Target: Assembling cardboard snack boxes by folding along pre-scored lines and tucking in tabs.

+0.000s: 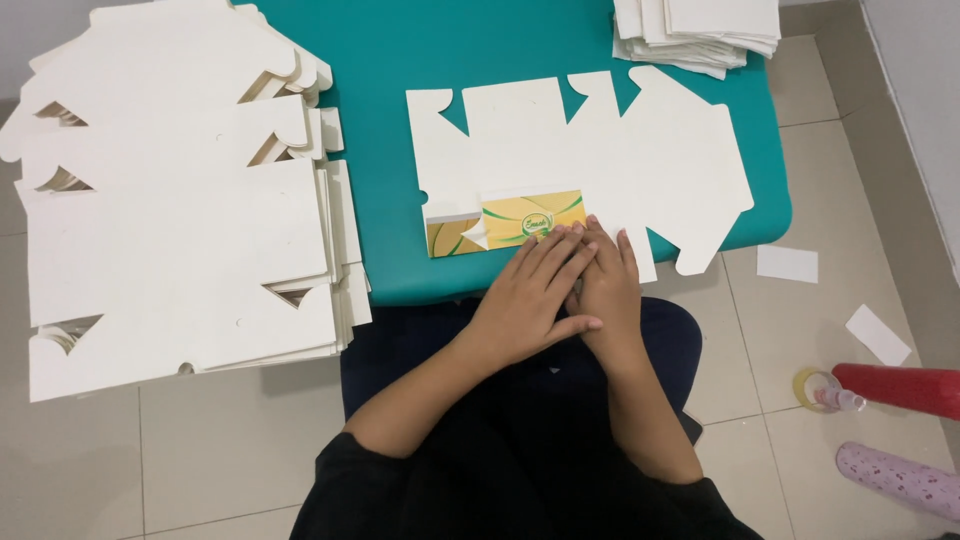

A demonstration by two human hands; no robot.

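One head-worn camera looks steeply down, close over the teal table edge and lap

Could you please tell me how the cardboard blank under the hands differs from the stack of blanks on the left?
The cardboard blank lies single on the teal table, one flap folded over showing yellow-green print; the left stack is many sheets, all plain white. Both hands press the single blank; the stack is untouched. Both are white die-cut card.

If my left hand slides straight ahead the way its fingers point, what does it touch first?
Probably the yellow folded flap: the left hand already has its fingers at that flap's edge, pointing up and slightly right across the white cardboard cutout.
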